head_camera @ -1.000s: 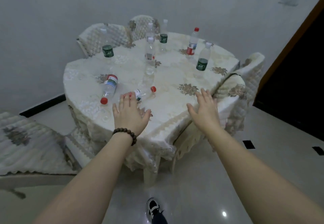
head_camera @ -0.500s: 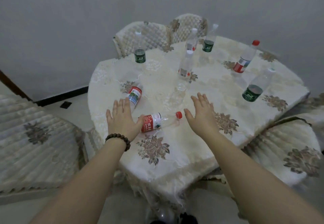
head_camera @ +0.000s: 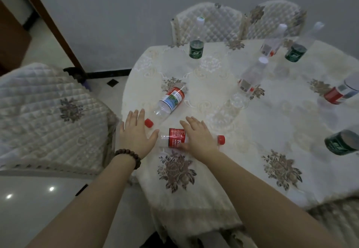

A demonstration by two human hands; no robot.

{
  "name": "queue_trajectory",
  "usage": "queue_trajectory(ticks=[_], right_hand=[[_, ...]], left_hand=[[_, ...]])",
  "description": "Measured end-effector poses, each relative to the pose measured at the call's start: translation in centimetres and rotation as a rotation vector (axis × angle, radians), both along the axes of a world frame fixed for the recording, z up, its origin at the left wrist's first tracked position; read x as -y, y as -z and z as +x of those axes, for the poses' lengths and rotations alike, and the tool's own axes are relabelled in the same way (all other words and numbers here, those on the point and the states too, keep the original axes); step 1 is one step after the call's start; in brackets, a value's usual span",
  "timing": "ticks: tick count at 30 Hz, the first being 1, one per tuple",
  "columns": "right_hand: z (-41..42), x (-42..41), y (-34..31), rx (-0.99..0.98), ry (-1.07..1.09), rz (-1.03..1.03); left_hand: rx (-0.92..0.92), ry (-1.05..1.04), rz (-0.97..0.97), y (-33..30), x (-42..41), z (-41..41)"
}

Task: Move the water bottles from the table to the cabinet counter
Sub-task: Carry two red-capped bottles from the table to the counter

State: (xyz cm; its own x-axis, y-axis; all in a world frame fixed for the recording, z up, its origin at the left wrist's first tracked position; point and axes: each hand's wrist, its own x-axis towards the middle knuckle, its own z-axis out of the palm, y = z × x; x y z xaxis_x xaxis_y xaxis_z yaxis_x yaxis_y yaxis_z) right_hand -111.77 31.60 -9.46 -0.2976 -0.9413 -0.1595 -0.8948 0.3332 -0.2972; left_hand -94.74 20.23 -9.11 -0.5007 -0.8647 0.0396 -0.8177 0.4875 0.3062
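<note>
Both hands are now lower and closer over the two lying bottles than half a second ago, and the view is sitting nearer the desk point(head_camera: 223, 170), with a door frame point(head_camera: 48, 22) showing at the left. Right hand point(head_camera: 198, 138) is coming down across the near lying bottle point(head_camera: 175, 138), fingers straight and spread, thumb under its red label; whether it is gripping yet cannot be told. Left hand point(head_camera: 137, 132), with a bead bracelet point(head_camera: 129, 157) at the wrist, is lying open and flat, its fingers just beside the red cap of the second lying bottle point(head_camera: 169, 102), thumb pointing toward the near bottle's base.

White letters reading "NONGFU" are showing along the red label of the near bottle; the rest is hidden by the hand. On the second lying bottle a red, white and green-blue label is showing, its print too small to read. Standing farther back are a green-labelled bottle point(head_camera: 196, 47) near the far edge, another green-labelled one point(head_camera: 296, 51), two clear bottles with small red-trimmed labels point(head_camera: 250, 78) point(head_camera: 271, 43), and at the right edge a red-labelled bottle point(head_camera: 342, 92) and a dark green one point(head_camera: 341, 142); their writing is blurred. Quilted chairs point(head_camera: 209, 24) are standing around the desk.
</note>
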Motion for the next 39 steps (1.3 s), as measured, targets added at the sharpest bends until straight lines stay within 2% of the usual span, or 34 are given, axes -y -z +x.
queue_trajectory(ticks=[5, 8, 15, 18, 24, 29, 35, 39], right_hand=[[0.0, 1.9, 0.6, -0.231, -0.164, 0.033], [-1.1, 1.9, 0.4, -0.284, -0.198, 0.022], [-4.3, 0.0, 0.5, -0.197, -0.137, 0.051], [-4.9, -0.7, 0.8, -0.091, -0.108, 0.055], [-4.7, -0.9, 1.6, 0.005, 0.066, -0.197], [-5.1, -1.3, 2.1, -0.013, 0.204, -0.092], [-5.9, -2.0, 1.9, 0.069, 0.43, -0.008], [-6.7, -2.1, 1.7, 0.091, 0.515, 0.007]], left_hand=[[0.005, -0.011, 0.054, 1.4, 0.7, 1.5], [-0.008, -0.016, 0.051, 1.8, 1.1, 1.6], [-0.016, 0.02, 0.095, 2.2, 1.7, -0.9], [0.001, 0.054, 0.1, 2.4, 1.9, -2.2], [0.079, 0.114, 0.094, 2.5, 3.6, -6.0], [0.165, 0.13, 0.099, 2.9, 5.3, -9.9], [0.095, 0.083, 0.097, 3.1, 5.4, -10.8], [0.089, 0.18, 0.093, 3.5, 4.8, -9.5]])
